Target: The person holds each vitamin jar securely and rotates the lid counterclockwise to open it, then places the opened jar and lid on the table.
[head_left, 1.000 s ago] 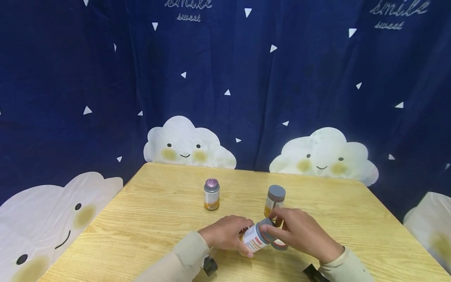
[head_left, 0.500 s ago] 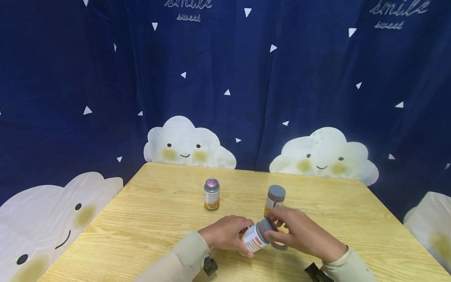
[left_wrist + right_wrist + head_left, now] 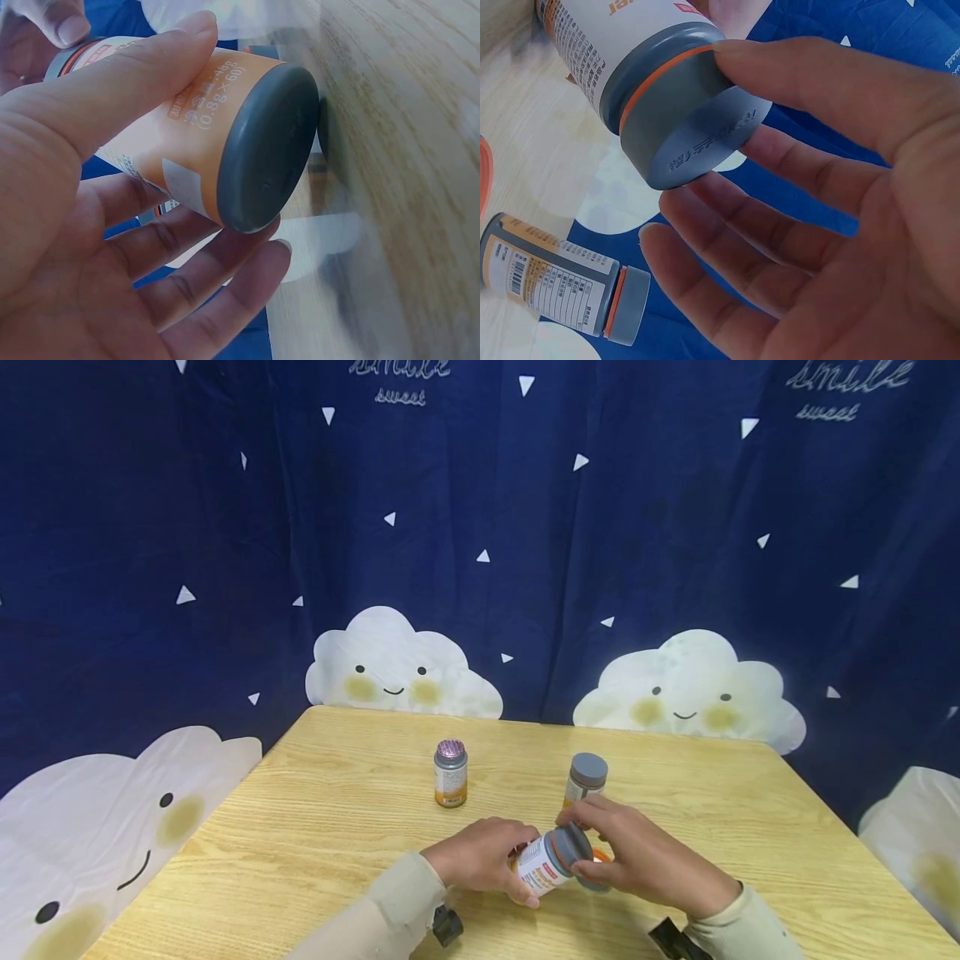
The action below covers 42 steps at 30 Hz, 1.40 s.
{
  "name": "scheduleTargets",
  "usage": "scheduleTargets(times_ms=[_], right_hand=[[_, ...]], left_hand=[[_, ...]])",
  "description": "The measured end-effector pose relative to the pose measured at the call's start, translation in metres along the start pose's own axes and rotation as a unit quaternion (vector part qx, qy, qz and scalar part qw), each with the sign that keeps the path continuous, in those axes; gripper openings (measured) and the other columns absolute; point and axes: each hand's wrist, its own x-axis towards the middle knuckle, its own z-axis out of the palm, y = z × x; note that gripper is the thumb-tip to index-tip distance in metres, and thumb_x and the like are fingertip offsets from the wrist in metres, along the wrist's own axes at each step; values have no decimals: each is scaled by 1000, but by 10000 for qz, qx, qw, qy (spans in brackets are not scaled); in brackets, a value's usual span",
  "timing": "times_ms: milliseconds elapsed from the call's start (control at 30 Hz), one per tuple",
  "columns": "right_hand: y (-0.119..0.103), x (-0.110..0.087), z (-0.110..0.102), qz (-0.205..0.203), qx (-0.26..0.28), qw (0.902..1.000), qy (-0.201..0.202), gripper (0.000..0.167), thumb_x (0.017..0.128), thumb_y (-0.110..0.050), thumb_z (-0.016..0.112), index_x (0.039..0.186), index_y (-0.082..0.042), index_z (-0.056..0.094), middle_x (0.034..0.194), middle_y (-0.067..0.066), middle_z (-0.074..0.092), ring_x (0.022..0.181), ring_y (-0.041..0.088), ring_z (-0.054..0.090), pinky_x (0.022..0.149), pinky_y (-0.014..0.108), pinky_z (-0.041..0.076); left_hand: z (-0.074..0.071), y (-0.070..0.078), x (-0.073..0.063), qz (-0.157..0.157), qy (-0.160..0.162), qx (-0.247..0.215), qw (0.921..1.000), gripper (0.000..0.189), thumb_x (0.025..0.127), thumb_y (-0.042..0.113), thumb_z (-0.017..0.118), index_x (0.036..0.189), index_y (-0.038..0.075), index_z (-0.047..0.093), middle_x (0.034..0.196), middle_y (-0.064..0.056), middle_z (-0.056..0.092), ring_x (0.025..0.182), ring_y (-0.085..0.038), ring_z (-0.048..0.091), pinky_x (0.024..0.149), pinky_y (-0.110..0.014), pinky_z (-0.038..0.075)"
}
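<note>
Gripped by the left hand (image 3: 483, 862), the tilted bottle (image 3: 538, 867) was at the lower centre of the head view, its grey cap (image 3: 572, 842) pinched in the right hand (image 3: 647, 862). Turning the cap well seemed to call for a still bottle and even finger pressure.

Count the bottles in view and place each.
3: the held bottle, tilted in the left hand with the right hand on its cap; an uncapped bottle standing beyond the left hand; a capped bottle beyond the right hand, which partly hides it.
</note>
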Motion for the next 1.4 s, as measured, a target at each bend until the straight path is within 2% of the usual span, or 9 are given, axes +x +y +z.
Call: scheduleTargets(times_ms=[100, 200, 333, 500, 667, 833, 1067, 1200, 1400], right_hand=[[0, 0, 1, 86, -12, 10000, 35, 39, 81, -23, 79, 115, -20, 59, 107, -10, 58, 97, 9, 59, 81, 33, 52], [-1, 0, 3, 273, -92, 9993, 238, 35, 86, -37, 73, 113, -22, 60, 105, -11, 60, 95, 9, 60, 77, 32, 52], [-3, 0, 6, 726, -252, 9955, 559, 30, 89, -54, 62, 102, -27, 62, 91, -15, 62, 79, 3, 59, 64, 26, 49], [-5, 1, 7, 1239, -434, 9897, 567, 30, 90, -57, 58, 89, -27, 63, 65, -18, 54, 54, -4, 48, 47, 21, 40], [-4, 1, 8, 1323, -502, 9889, 465, 32, 91, -56, 57, 86, -25, 64, 52, -20, 46, 45, -1, 41, 41, 22, 35], [-1, 1, 7, 1082, -183, 9935, 311, 29, 91, -53, 58, 88, -24, 64, 57, -20, 51, 48, -2, 46, 45, 22, 39], [3, 0, 1, 600, 366, 9975, 39, 29, 91, -44, 64, 105, -20, 64, 91, -14, 65, 80, 3, 61, 65, 25, 51], [4, -1, -2, 179, 276, 9995, -10, 30, 87, -30, 73, 113, -18, 62, 101, -14, 64, 89, 7, 61, 72, 28, 52], [2, -2, -5, 32, 158, 9998, -113, 41, 81, -18, 78, 117, -22, 59, 108, -15, 61, 96, 8, 60, 77, 30, 52]], left_hand=[[0, 0, 0, -2, 5, 10, 10000, 45, 72, 39, 84, 106, 21, 62, 86, 18, 56, 76, 2, 52, 70, -17, 44], [0, 0, 0, 11, 11, 31, 10000, 45, 72, 39, 84, 106, 20, 62, 86, 18, 56, 75, 2, 52, 69, -16, 44], [0, 0, 0, 48, 35, 67, 10000, 45, 71, 39, 85, 105, 21, 62, 86, 18, 56, 75, 2, 51, 70, -16, 44], [1, 0, 0, 44, 44, 37, 10000, 45, 70, 39, 85, 105, 21, 62, 86, 19, 56, 76, 2, 52, 70, -16, 44], [1, 0, 0, 38, 26, 47, 10000, 45, 71, 39, 85, 105, 21, 62, 86, 18, 56, 75, 1, 52, 69, -16, 44], [0, 0, 0, 17, 27, 94, 10000, 46, 70, 40, 85, 105, 21, 61, 85, 18, 55, 74, 2, 51, 67, -16, 44], [0, 1, 0, -45, 32, 77, 10000, 47, 70, 39, 85, 106, 20, 62, 85, 17, 56, 74, 2, 51, 67, -17, 44], [0, 0, 0, -15, 33, 104, 9999, 46, 70, 40, 85, 106, 21, 62, 85, 18, 55, 74, 1, 51, 68, -17, 44], [0, -1, 0, -6, 33, 119, 9999, 46, 70, 40, 85, 105, 21, 61, 84, 18, 55, 75, 0, 52, 68, -17, 43]])
